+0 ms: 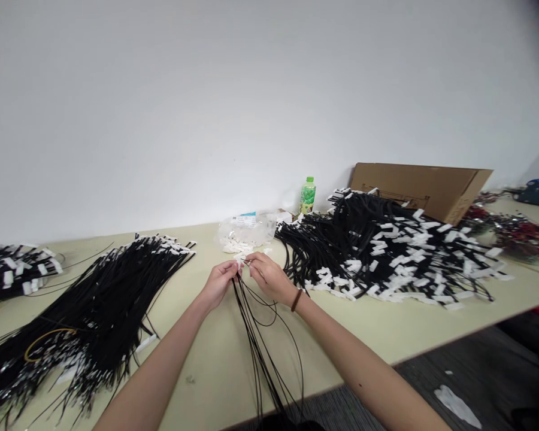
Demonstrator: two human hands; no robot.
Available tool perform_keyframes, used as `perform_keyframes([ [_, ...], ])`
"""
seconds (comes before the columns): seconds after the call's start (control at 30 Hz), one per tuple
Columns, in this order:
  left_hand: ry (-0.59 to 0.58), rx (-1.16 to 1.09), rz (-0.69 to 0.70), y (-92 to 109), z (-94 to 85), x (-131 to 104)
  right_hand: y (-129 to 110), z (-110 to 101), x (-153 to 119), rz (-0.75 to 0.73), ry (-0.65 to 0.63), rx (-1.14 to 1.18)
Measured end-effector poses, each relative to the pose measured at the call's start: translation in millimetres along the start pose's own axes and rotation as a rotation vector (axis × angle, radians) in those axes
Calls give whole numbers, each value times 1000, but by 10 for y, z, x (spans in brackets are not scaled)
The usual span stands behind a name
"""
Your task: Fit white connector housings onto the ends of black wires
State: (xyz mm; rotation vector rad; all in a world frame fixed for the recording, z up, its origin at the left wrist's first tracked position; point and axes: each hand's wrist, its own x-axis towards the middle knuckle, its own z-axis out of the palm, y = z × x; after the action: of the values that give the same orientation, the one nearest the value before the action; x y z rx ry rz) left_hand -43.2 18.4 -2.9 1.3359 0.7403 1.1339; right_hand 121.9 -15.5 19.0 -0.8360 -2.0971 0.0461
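Near the middle of the pale table [197,359], my left hand [220,281] is closed on the upper end of several thin black cables [256,341], beside a small white connector [239,262]. My right hand [266,274], with a brown band at the wrist, pinches a black cable close to that connector; its fingertips nearly touch those of my left hand. The cables hang down over the table's front edge. Just behind my hands lies a clear plastic bag [247,230] with small white pieces in it.
Black cable bundles lie at left [112,299] and far left [18,266]. A large pile of black cables with white ends [368,239] covers the right side. Behind stand a green-capped bottle [308,196] and a cardboard box [413,185]. Red cables [516,230] lie far right.
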Motion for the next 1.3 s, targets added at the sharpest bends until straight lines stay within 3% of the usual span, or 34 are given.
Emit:
perform_keyframes([
  [0.33, -29, 58, 18, 35, 22, -19, 7, 26, -11, -5, 22, -158],
  [1.3, -13, 73, 26, 42, 28, -13, 8, 21, -13, -24, 63, -185],
])
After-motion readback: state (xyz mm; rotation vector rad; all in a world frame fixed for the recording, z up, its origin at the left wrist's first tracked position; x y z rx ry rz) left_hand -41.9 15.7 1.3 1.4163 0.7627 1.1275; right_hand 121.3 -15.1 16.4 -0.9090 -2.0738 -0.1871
